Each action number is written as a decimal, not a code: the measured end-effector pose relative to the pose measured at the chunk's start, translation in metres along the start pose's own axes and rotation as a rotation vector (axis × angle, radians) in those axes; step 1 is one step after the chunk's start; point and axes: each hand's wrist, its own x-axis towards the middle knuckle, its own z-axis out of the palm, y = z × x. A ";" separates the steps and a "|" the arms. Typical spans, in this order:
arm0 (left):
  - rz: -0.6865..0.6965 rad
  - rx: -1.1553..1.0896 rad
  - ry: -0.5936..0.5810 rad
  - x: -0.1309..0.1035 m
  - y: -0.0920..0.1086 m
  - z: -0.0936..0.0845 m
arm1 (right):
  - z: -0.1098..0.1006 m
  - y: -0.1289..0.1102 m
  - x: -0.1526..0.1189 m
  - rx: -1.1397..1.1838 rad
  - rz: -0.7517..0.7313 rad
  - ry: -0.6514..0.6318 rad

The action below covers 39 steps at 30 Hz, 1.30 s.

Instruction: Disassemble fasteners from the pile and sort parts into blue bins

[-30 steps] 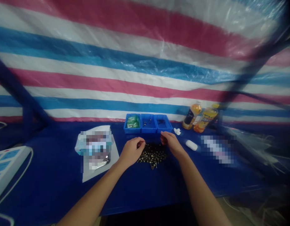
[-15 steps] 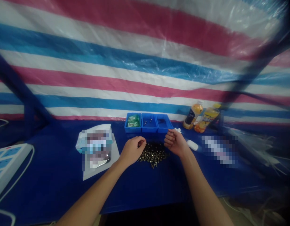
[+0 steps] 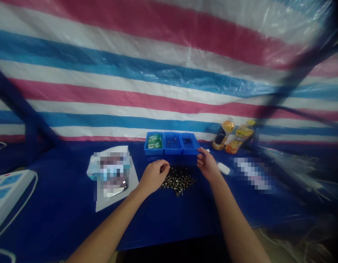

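Note:
A pile of small brass-coloured and dark metal pieces [image 3: 178, 180] lies on the blue table. At its left edge is my left hand [image 3: 155, 175], thumb and fingertips pinched together; whatever is between them is too small to make out. My right hand [image 3: 207, 164] hovers to the right of the pile with its fingers curled in, and what it holds, if anything, is hidden. Behind the pile stand three blue bins: the left bin [image 3: 154, 151] holds green-and-white packets, the middle bin [image 3: 173, 150] a few small metal pieces, the right bin [image 3: 191, 146] some dark pieces.
Two drink bottles [image 3: 223, 135] stand at the back right, with a white oval object [image 3: 223, 168] in front of them. A tissue pack on a white sheet [image 3: 133, 182] lies left. A power strip [image 3: 12, 190] sits far left.
My right hand has turned slightly and moved a little to the right, away from the pile. My left hand has hardly moved. The view has shifted slightly.

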 end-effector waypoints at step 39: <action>0.011 0.048 0.013 0.002 -0.003 -0.005 | 0.111 -0.032 0.107 -1.955 -0.408 -0.688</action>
